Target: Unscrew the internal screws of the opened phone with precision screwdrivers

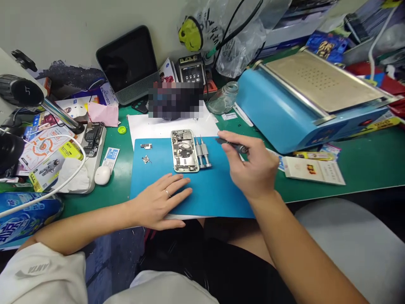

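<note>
An opened phone body (184,150) lies face up on the blue work mat (209,190), its inner parts showing. Two silver screwdrivers (203,154) rest just right of it. Two small metal parts (146,152) sit on the mat's left side. My left hand (160,200) lies flat on the mat below the phone, fingers stretched out, a ring on one finger. My right hand (253,164) hovers to the right of the phone, fingers closed round a dark slim tool (232,145) that points left toward the phone.
A blue heating machine (303,105) fills the back right. A glass jar (224,98), a dark tablet (129,63) and a small meter (190,69) stand behind. At left are a microscope arm (34,101), another opened phone (93,138), a white earbud case (103,175) and leaflets.
</note>
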Available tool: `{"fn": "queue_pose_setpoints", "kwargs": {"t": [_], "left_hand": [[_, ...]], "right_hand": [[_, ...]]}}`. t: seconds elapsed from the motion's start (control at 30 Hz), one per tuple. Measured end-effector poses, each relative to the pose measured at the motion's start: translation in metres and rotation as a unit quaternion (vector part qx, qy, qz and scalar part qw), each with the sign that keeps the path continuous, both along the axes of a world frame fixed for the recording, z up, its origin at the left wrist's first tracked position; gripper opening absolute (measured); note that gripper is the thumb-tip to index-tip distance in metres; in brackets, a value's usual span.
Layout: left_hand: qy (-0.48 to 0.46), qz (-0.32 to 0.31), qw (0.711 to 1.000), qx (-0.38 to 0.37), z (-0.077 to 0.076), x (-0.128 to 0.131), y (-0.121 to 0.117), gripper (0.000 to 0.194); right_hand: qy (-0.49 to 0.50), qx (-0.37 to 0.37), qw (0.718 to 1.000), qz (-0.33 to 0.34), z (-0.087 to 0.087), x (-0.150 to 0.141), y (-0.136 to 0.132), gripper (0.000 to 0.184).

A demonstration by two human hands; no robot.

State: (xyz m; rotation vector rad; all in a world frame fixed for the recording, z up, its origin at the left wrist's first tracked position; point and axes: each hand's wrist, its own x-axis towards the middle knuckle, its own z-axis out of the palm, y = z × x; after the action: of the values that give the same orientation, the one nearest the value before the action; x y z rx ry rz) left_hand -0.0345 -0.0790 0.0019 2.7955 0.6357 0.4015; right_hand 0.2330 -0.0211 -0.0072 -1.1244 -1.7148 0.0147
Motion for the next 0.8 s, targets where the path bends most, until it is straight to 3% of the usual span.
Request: {"fn": "queue_pose_setpoints", "kwargs": {"t": [0.13, 0.33, 0.63, 0.8], "left_hand": [[0.063, -0.024, 0.997, -0.032, -0.002, -0.001, 0.001, 0.097], [0.108, -0.026, 0.992, -0.062, -0.004, -0.002, 0.002, 0.099], [0.11, -0.011, 0.991, -0.069, -0.003, -0.001, 0.002, 0.099], [0.114, -0.007, 0.991, -0.065, -0.002, -0.001, 0.002, 0.098]], "right_hand": [[-0.089, -0.039, 0.992, 0.077, -0.013, 0.017, 0.017, 0.024], [-0.125, -0.143, 0.976, 0.102, -0.035, 0.025, 0.019, 0.036], [-0.073, -0.176, 0.974, 0.124, -0.03, 0.025, 0.015, 0.025], [-0.128, -0.214, 0.954, 0.167, -0.027, 0.031, 0.011, 0.044]]}}
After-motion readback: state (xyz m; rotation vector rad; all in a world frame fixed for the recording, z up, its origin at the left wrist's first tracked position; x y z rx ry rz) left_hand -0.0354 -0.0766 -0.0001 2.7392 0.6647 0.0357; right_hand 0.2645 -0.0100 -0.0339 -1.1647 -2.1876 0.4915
